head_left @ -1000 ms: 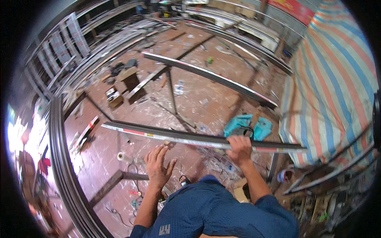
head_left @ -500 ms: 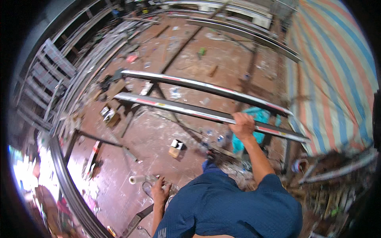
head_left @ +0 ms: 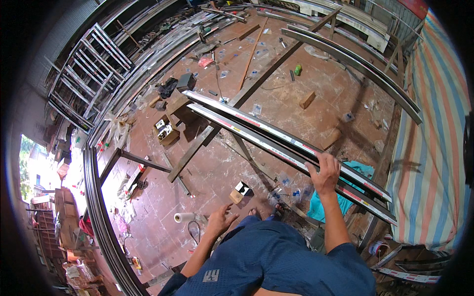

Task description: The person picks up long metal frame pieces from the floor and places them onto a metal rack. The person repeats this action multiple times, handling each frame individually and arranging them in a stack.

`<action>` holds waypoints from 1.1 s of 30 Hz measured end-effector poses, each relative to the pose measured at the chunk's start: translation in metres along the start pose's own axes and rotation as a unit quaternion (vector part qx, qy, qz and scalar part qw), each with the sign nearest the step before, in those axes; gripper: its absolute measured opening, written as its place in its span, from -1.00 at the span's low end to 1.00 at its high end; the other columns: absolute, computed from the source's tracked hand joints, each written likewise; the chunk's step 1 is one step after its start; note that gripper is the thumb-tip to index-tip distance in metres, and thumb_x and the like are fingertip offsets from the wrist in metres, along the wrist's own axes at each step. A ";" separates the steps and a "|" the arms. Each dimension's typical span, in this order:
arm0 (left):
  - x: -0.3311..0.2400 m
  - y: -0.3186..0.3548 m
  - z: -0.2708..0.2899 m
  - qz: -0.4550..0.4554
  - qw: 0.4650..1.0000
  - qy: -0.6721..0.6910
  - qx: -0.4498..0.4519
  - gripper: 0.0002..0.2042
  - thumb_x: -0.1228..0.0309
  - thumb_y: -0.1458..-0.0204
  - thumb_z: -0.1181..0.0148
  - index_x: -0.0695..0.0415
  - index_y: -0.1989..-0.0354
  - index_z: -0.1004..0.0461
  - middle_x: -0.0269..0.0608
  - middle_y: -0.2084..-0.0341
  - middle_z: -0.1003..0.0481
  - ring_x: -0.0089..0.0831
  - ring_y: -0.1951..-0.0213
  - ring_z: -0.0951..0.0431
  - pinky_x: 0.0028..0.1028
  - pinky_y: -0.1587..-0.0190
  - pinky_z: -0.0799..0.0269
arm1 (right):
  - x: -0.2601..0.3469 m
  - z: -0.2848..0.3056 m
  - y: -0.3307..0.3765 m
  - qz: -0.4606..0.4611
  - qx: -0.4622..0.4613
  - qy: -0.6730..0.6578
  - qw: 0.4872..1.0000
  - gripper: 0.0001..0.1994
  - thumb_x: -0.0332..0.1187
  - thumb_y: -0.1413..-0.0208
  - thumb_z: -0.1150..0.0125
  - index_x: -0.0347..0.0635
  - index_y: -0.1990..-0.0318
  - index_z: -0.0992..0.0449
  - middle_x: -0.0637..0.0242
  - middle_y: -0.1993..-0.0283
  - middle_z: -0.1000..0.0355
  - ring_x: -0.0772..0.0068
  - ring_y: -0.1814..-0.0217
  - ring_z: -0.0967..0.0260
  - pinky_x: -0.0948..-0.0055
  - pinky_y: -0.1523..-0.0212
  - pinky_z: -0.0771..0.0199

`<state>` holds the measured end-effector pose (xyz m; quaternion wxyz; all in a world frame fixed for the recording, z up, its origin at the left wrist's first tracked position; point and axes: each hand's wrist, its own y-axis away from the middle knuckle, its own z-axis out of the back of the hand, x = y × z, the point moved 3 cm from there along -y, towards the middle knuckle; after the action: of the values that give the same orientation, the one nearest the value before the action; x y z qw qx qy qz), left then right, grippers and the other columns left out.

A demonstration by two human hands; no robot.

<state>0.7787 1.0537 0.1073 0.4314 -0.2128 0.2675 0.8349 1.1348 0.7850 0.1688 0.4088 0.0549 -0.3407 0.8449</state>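
Two long dark metal bars with white, printed strips lie side by side at a slant in front of me: the far bar [head_left: 256,122] and the near bar [head_left: 247,134]. My right hand [head_left: 325,176] is over their right part, thumb apart from the fingers, its fingertips at the far bar. Whether it presses on the metal is hard to see. Empty, with fingers spread, my left hand [head_left: 220,220] hangs low over the floor. A dark beam [head_left: 269,70] and crosspieces pass beneath the bars.
A small open carton [head_left: 241,193] and a clear roll [head_left: 184,217] lie on the tiled floor. Stacked dark bars [head_left: 101,217] run along the left. Teal sheeting [head_left: 321,207] lies under the bars' right end. A striped tarp [head_left: 434,143] hangs at right.
The two bars now lie closer together. My right hand has loosened from the near bar and reaches toward the far one. The whole view has shifted.
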 end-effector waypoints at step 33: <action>-0.207 -0.369 -0.076 0.103 0.774 0.591 0.204 -0.53 -0.05 -0.27 -0.31 0.16 0.01 -0.55 -0.13 0.22 -0.63 -0.26 0.35 -0.71 -0.28 0.34 -0.68 | -0.123 -0.010 -0.030 -0.227 0.093 0.116 0.963 -0.49 0.09 -0.21 -0.38 -0.18 -0.04 -0.57 0.05 -0.04 -0.58 -0.12 -0.16 -0.47 -0.06 -0.25 -0.30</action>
<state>1.2068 1.0589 0.0731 0.1335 -0.5419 0.6544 0.5102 1.2399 0.7238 0.1311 0.6192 0.0701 -0.1900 0.7587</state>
